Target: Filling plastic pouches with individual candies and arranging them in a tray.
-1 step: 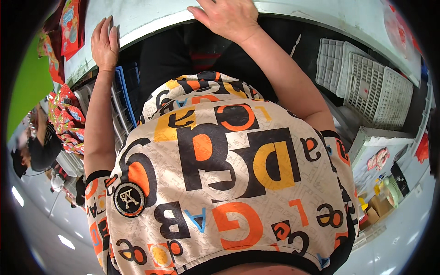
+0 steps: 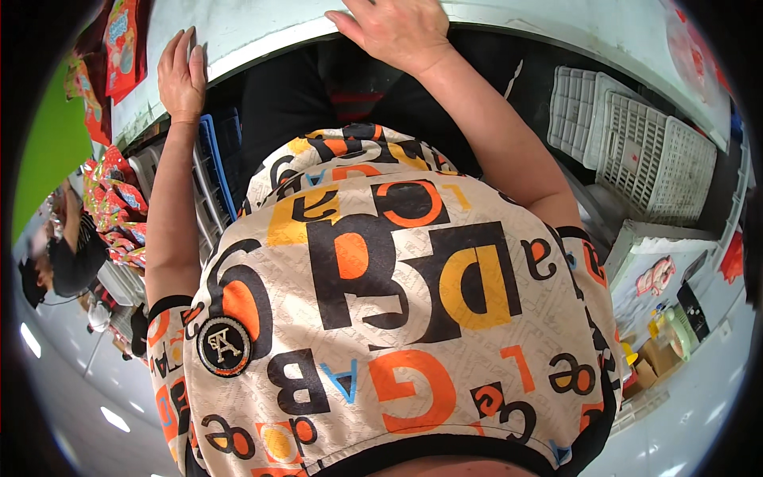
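My left hand (image 2: 183, 78) lies on the pale worktop (image 2: 266, 22) close to its near edge, fingers stretched out and holding nothing. Red printed packets (image 2: 125, 52) are on the worktop to the left of that hand. Farther right, my right hand (image 2: 401, 33) rests at the same edge, its thumb spread away from the palm. The upper border of the picture cuts off its fingertips, and no object shows in it.
Stacked white plastic baskets (image 2: 636, 151) stand below the worktop at right. A blue crate edge (image 2: 220, 159) shows beside my left forearm. At left are a heap of red packets (image 2: 118, 203) and another person (image 2: 75, 250). Cardboard boxes (image 2: 658, 362) sit at lower right.
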Tool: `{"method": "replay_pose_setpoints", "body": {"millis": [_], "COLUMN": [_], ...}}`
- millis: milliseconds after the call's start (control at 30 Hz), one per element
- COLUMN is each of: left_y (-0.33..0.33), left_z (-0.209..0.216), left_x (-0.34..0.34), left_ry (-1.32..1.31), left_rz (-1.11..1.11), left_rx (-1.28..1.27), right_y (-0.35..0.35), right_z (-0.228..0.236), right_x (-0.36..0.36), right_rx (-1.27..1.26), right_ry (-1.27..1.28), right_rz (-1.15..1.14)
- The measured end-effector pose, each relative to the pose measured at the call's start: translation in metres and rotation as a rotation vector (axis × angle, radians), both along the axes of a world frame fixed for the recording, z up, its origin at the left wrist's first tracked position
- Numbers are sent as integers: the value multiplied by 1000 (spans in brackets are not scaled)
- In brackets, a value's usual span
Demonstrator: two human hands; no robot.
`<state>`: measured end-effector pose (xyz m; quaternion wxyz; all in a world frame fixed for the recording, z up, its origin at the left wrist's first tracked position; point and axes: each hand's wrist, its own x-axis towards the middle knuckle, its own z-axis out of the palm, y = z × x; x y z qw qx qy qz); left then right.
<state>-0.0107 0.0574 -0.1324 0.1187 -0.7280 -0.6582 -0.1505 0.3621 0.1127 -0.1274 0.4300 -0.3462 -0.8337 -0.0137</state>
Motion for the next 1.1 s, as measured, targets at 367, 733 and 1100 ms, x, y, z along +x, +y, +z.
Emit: {"method": "replay_pose_setpoints", "body": {"millis": [367,733,1100], "left_y": [0,-2,-1], "left_z": [-1,0,2], "left_x": [1,-1,4], "left_ry": [15,15,-14], "left_rz": [-14,-17,-29], "left_rx": [52,42,49], "right_y": [1,-1,-2], "right_z": [-1,6,4], "right_x": [-2,-2,-3], "right_rx": [-10,13,-17], "right_ry": [53,-317,-23], "right_rz": [27,-85,3]}}
